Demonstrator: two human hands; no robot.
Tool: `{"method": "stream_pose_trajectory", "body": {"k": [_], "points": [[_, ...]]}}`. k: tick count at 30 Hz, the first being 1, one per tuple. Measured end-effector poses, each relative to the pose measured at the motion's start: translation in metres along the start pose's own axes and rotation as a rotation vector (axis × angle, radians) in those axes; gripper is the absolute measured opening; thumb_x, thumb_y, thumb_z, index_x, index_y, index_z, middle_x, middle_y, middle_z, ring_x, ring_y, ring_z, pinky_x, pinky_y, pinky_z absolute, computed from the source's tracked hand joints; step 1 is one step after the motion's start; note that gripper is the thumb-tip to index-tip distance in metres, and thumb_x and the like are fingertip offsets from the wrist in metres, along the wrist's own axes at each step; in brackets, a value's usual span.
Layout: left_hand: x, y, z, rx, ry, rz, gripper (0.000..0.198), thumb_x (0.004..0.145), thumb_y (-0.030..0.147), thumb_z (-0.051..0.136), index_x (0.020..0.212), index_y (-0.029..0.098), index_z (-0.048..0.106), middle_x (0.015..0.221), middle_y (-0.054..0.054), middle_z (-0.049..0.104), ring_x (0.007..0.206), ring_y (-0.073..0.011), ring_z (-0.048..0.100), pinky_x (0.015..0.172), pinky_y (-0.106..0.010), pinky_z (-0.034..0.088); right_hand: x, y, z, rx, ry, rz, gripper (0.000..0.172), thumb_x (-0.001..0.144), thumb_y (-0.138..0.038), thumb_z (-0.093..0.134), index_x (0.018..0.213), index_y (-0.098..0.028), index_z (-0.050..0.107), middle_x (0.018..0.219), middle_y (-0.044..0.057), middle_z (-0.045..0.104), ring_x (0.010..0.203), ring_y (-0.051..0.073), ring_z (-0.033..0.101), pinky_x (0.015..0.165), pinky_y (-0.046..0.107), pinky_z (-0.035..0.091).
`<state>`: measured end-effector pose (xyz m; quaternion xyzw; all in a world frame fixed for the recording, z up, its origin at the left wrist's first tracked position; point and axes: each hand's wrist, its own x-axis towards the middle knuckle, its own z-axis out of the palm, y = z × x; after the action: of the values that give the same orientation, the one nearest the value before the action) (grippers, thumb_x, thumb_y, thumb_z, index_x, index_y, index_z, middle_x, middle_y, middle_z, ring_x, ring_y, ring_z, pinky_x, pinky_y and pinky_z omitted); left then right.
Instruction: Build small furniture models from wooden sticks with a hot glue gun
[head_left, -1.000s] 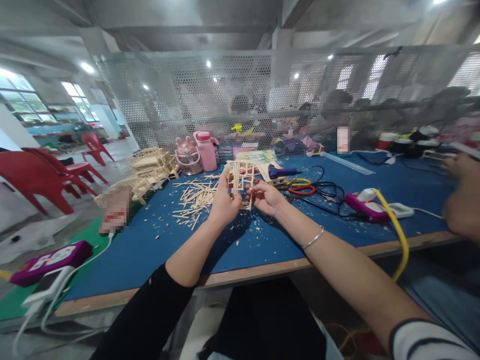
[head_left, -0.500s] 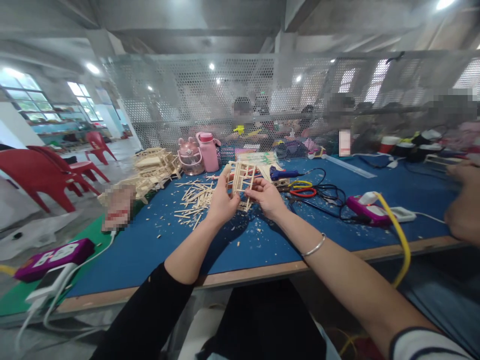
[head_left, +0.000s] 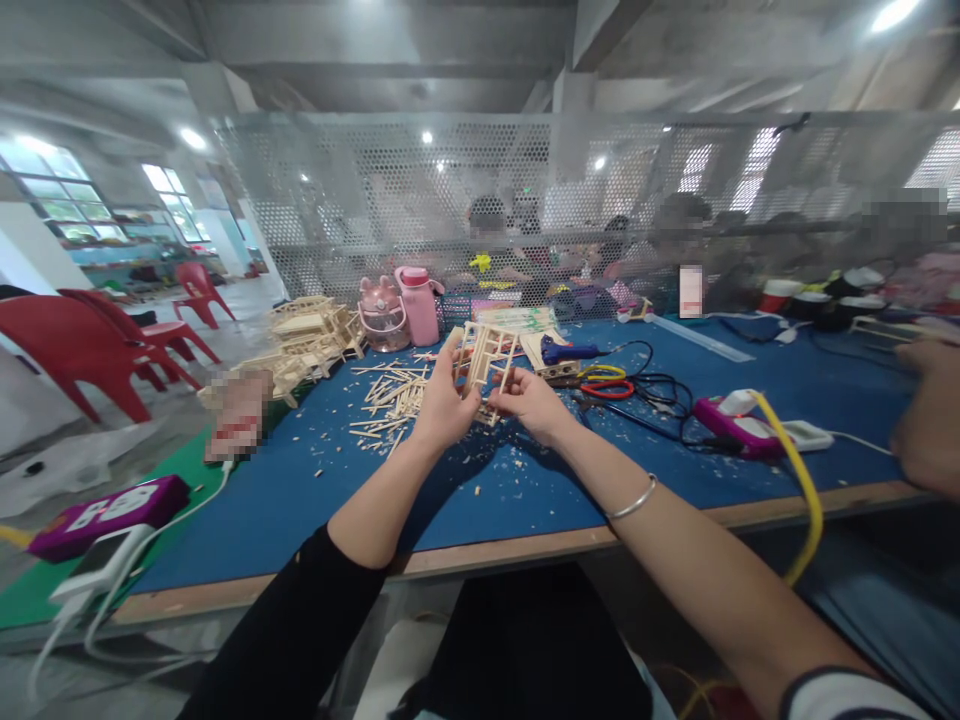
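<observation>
A small frame of pale wooden sticks [head_left: 482, 358] is held up over the blue table mat [head_left: 300, 510]. My left hand [head_left: 445, 402] grips its left side, with the thumb near the lower edge. At the frame's lower right, the fingers of my right hand [head_left: 529, 402] are pinched on it near an upright stick. Left of my left hand lies a loose pile of thin wooden sticks [head_left: 394, 398]. Just beyond my right hand are a blue glue gun [head_left: 568, 349] and pliers with red and yellow handles [head_left: 606, 384].
Stacked wooden pieces [head_left: 315, 335], a pink bottle [head_left: 420, 308] and a clear pink jug [head_left: 384, 316] stand at the back left. A purple power strip [head_left: 739, 425] with a yellow cable is at right. Another person's hand [head_left: 926, 400] shows at the right edge. A perforated screen [head_left: 360, 200] stands behind.
My right hand has shifted slightly down and right along the frame, which is turned a little. The view has tilted slightly. The other person's hand at the right edge has moved a little.
</observation>
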<state>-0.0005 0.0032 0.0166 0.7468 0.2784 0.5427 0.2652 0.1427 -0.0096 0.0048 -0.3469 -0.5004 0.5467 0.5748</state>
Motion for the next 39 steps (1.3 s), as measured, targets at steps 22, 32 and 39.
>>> {"method": "stream_pose_trajectory", "body": {"k": [22, 32, 39], "points": [[-0.001, -0.007, -0.004, 0.171, 0.124, -0.093, 0.083, 0.073, 0.019, 0.063, 0.143, 0.026, 0.018, 0.115, -0.011, 0.056, 0.071, -0.0116, 0.056, 0.071, -0.034, 0.052, 0.005, -0.003, -0.004, 0.18, 0.228, 0.026, 0.032, 0.055, -0.035, 0.074, 0.074, -0.02, 0.053, 0.064, -0.004, 0.063, 0.058, 0.011, 0.059, 0.057, 0.023, 0.045], [0.01, -0.001, -0.023, 0.24, -0.03, -0.012, 0.07, 0.074, 0.02, 0.059, 0.138, 0.023, 0.032, 0.11, -0.01, 0.061, 0.077, -0.0132, 0.058, 0.076, -0.032, 0.049, 0.029, -0.026, -0.084, -0.155, 0.793, -0.619, 0.026, 0.067, -0.033, 0.058, 0.086, -0.02, 0.045, 0.076, 0.001, 0.057, 0.071, 0.014, 0.061, 0.071, 0.03, 0.048], [0.053, 0.001, -0.03, 0.418, -0.272, -0.025, 0.063, 0.07, 0.018, 0.062, 0.131, 0.022, 0.044, 0.107, -0.011, 0.065, 0.09, -0.0202, 0.062, 0.082, -0.037, 0.048, 0.03, -0.012, -0.069, -0.17, 0.587, -0.458, 0.026, 0.065, -0.033, 0.06, 0.084, -0.02, 0.047, 0.073, -0.001, 0.056, 0.07, 0.014, 0.059, 0.068, 0.028, 0.047]]}}
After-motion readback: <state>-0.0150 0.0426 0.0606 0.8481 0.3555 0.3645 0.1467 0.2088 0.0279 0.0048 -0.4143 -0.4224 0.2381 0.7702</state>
